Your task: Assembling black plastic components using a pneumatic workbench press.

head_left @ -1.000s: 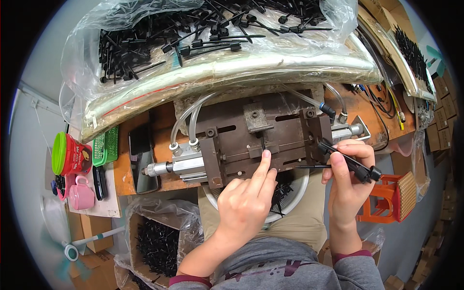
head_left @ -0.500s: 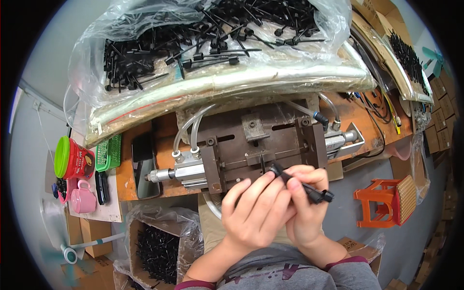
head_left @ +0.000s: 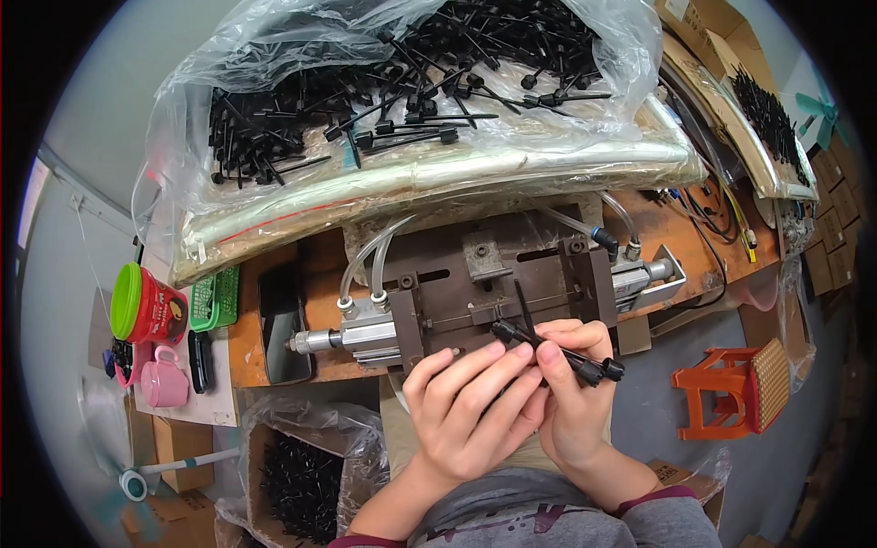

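Note:
Several black plastic pins [head_left: 592, 368], each a thin stem with a thick ribbed head, are gathered between my hands in front of a metal fixture. My right hand [head_left: 577, 416] pinches some of them between thumb and fingers, heads pointing out to the right. With its fingertips, my left hand [head_left: 470, 416] grips another pin whose head [head_left: 509, 332] lies toward the left. One thin stem [head_left: 523, 306] sticks up from between the hands, over the fixture's front. The brown steel fixture [head_left: 466, 342] has a small block at its back and pneumatic cylinders [head_left: 370, 338] at both sides. Fingers partly hide the pins.
A plastic-lined tray [head_left: 438, 169] heaped with black pins stands behind the fixture. Below left is a lined carton [head_left: 361, 447] of similar parts. A phone [head_left: 285, 320], pink mug [head_left: 165, 384] and green basket [head_left: 216, 297] lie left; an orange stool [head_left: 722, 393] stands right.
The pins in my hands have turned, and one stem now points up between them. My left fingers have shifted slightly left. The whole view has moved a little.

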The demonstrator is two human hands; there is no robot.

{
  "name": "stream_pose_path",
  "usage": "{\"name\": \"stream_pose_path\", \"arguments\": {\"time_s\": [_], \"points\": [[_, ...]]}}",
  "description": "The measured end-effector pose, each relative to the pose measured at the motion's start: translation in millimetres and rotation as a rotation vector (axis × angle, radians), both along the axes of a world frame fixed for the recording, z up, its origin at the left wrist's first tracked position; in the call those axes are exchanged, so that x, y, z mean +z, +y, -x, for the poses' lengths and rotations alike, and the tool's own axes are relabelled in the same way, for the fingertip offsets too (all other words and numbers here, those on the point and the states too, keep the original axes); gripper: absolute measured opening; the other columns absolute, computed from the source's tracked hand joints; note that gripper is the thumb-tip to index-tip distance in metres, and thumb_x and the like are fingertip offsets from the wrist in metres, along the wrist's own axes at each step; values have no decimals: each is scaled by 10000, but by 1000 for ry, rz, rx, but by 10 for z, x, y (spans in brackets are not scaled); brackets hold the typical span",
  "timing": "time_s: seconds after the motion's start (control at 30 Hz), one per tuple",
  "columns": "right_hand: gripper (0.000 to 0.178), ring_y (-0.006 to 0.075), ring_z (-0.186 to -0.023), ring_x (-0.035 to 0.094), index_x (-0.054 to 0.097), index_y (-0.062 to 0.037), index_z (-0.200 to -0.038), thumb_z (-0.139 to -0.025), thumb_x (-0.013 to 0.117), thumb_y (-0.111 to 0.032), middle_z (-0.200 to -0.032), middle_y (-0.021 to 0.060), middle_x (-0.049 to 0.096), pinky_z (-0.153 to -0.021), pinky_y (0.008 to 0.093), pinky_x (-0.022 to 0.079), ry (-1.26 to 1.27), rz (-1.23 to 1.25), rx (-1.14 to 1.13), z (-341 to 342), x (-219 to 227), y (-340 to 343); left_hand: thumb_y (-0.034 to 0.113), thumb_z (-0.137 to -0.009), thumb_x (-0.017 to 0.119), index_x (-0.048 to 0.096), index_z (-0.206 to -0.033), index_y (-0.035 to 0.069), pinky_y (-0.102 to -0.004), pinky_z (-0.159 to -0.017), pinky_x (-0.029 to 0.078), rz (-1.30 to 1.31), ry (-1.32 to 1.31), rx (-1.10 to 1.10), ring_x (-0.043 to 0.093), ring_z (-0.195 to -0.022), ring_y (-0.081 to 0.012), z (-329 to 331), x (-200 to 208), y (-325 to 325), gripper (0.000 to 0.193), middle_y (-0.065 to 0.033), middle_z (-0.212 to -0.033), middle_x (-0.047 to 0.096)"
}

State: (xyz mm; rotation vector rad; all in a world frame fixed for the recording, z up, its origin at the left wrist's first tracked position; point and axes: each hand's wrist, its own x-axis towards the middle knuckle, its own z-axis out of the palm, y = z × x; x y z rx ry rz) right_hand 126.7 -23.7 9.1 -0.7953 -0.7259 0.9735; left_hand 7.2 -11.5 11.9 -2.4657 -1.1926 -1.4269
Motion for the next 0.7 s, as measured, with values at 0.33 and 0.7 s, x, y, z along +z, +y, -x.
{"name": "stream_pose_path", "arguments": {"time_s": [0.33, 0.7], "points": [[107, 214, -966, 663, 534, 4, -1020, -955, 619, -1, -1083, 187, 625, -874, 329, 545, -141, -19, -53, -42, -48, 27, 154, -735, 837, 732, -982, 140, -415, -951, 461, 29, 11, -80, 672, -1000, -191, 56, 130, -5, 269, 7, -1027, 726], [103, 168, -802, 679, 672, 44, -971, -873, 677, 76, -1057, 160, 627, -720, 291, 604, -701, -51, -157, -487, 90, 20, 31, -724, 805, 717, -1032, 21, -321, -695, 577, 324, 104, -134, 693, -818, -229, 145, -15, 59, 321, -98, -1113, 694]]}}
